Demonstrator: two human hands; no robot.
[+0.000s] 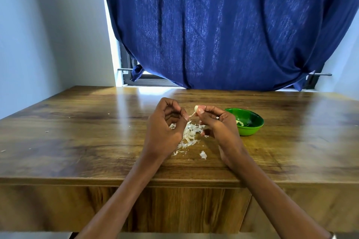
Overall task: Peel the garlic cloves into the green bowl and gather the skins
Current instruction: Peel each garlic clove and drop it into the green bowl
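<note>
**Mid-peel risk: skin strip may snap, clove may slip**

Right hand (215, 122) holds a garlic clove (196, 108) up above the counter (77, 132), fingers curled round it w/ thumb and forefinger pinching near its tip. Left hand (165, 122) has fingers curled in, thumb and forefinger tips pinching a thin strip of skin (192, 115) that stretches across to the clove. Both hands are raised over the pile of skins (189, 134), which lies between the wrists, near-centre of the counter. Green bowl (247, 121) sits just right of the right hand, partly hidden behind it; at least one pale peeled piece (240, 123) shows inside, can't count more.

What could go wrong, my read:

- Strip looks thin and taut. A quick tug prob. tears it short, leaving skin stuck on the clove, so more picking needed.
- Clove is gripped by a small end only. If the pull is stronger than the pinch, it could pop out and land in the skins or roll off the near edge instead of reaching the bowl.
- Skins are light and already scattered: a loose piece (203, 154) lies nearer the edge, specks lie far left. Hand sweep or air from the window behind the blue curtain (223, 25) could spread them wider, making the gather step harder.
- Bowl is v. close to the right wrist; a careless turn could nudge or tip it.
</note>
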